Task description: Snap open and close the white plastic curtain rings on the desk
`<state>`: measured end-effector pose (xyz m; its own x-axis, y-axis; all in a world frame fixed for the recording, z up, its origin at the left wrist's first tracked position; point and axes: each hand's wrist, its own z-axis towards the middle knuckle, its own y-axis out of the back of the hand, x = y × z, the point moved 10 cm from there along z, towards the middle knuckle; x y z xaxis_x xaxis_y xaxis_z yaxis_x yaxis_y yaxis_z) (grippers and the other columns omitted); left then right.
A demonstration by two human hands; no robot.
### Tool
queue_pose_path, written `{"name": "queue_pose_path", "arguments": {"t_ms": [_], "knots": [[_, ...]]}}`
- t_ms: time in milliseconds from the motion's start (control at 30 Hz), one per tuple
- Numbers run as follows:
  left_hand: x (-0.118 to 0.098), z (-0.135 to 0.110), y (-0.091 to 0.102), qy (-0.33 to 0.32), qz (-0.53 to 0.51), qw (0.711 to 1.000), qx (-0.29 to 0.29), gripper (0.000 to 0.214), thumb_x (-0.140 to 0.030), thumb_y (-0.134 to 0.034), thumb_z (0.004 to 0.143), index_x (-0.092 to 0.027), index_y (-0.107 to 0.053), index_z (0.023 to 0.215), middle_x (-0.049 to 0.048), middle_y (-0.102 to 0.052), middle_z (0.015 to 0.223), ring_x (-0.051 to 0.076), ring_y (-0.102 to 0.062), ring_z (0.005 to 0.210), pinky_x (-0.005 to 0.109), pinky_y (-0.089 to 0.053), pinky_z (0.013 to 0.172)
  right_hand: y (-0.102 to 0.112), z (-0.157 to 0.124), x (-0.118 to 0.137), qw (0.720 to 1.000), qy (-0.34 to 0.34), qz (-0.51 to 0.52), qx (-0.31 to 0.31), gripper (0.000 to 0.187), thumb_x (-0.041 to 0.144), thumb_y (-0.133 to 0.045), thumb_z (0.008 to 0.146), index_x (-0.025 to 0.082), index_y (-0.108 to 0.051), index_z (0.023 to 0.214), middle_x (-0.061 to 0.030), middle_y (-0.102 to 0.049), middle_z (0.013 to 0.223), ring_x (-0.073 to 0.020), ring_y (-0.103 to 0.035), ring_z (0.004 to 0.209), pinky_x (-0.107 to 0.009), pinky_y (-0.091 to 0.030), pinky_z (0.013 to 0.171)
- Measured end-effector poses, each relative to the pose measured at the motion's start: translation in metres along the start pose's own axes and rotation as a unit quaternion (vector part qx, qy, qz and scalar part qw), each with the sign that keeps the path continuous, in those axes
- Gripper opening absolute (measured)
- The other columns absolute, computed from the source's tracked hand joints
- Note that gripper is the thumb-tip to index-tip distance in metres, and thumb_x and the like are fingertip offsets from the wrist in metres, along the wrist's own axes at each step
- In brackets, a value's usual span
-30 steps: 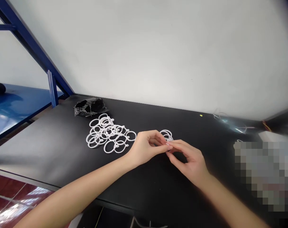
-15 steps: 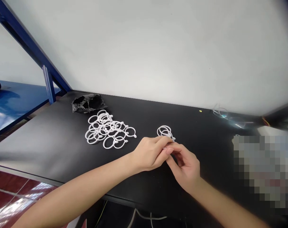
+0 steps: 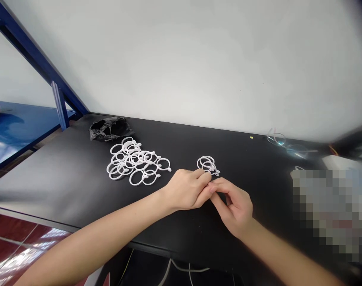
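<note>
My left hand (image 3: 188,189) is closed, thumb and fingers pinched together. Its fingertips meet those of my right hand (image 3: 236,206), whose fingers are bent and pinched too. Whatever lies between the fingertips is hidden or too small to make out. Just beyond the hands lies a small group of white rings (image 3: 206,158) with little tabs, partly covered by my left fingers. A larger heap of similar white rings (image 3: 136,172) overlaps on the black table (image 3: 88,190) to the left.
A crumpled black plastic bag (image 3: 111,129) sits behind the large heap. Clear-framed glasses (image 3: 297,151) rest by the wall at the back right. A blurred-out object (image 3: 332,210) stands at the right. Cables (image 3: 189,271) hang below the front edge, and a blue frame (image 3: 60,103) rises at the left.
The hands stay together at nearly the same spot, with the fingers shifted slightly. A little more of the small ring group shows beyond them. The heap and bag are unmoved.
</note>
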<state>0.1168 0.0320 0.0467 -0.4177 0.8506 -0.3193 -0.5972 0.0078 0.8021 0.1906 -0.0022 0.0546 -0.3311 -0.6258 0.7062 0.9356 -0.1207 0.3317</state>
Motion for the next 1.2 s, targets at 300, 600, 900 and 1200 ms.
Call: {"name": "queue_pose_path", "arguments": {"t_ms": [300,600,900,1200], "knots": [[0.029,0.009,0.018,0.042,0.087,0.992,0.087,0.048,-0.045,-0.026,0.102,-0.016,-0.055,0.077,0.0019,-0.056,0.069,0.014,-0.051,0.055,0.026,-0.032,0.05,0.014,0.001,-0.027,0.995,-0.087,-0.03,-0.039,0.026,0.012,-0.067,0.084,0.024,-0.064,0.107,-0.0011,-0.072,0.089,-0.0147,-0.07,0.075,-0.027,-0.059,0.072],[0.113,-0.007,0.038,0.195,0.28,0.926,0.162,0.045,-0.024,-0.032,0.1,-0.013,-0.059,0.065,0.0079,-0.056,0.069,0.018,-0.054,0.059,0.03,-0.037,0.057,0.02,0.015,-0.046,0.977,-0.06,-0.206,0.008,0.008,0.019,-0.065,0.086,0.023,-0.068,0.093,-0.006,-0.072,0.098,-0.0242,-0.066,0.093,-0.044,-0.056,0.084],[0.101,-0.006,0.031,0.175,0.3,0.931,0.117,0.026,-0.024,-0.04,0.096,-0.014,-0.062,0.084,0.0135,-0.062,0.085,0.027,-0.058,0.084,0.04,-0.043,0.077,0.017,0.014,-0.056,0.976,-0.075,-0.202,0.018,0.007,0.02,-0.062,0.088,0.024,-0.068,0.089,-0.0039,-0.073,0.088,-0.0223,-0.064,0.081,-0.038,-0.055,0.069],[0.04,0.002,-0.019,0.019,0.044,0.99,0.131,0.021,-0.018,-0.045,0.096,-0.016,-0.057,0.113,0.0119,-0.058,0.123,0.024,-0.057,0.106,0.038,-0.049,0.09,0.015,0.015,-0.053,0.977,-0.066,-0.202,0.018,0.009,0.018,-0.061,0.089,0.023,-0.067,0.085,-0.0032,-0.07,0.08,-0.0205,-0.063,0.075,-0.036,-0.053,0.069]]}}
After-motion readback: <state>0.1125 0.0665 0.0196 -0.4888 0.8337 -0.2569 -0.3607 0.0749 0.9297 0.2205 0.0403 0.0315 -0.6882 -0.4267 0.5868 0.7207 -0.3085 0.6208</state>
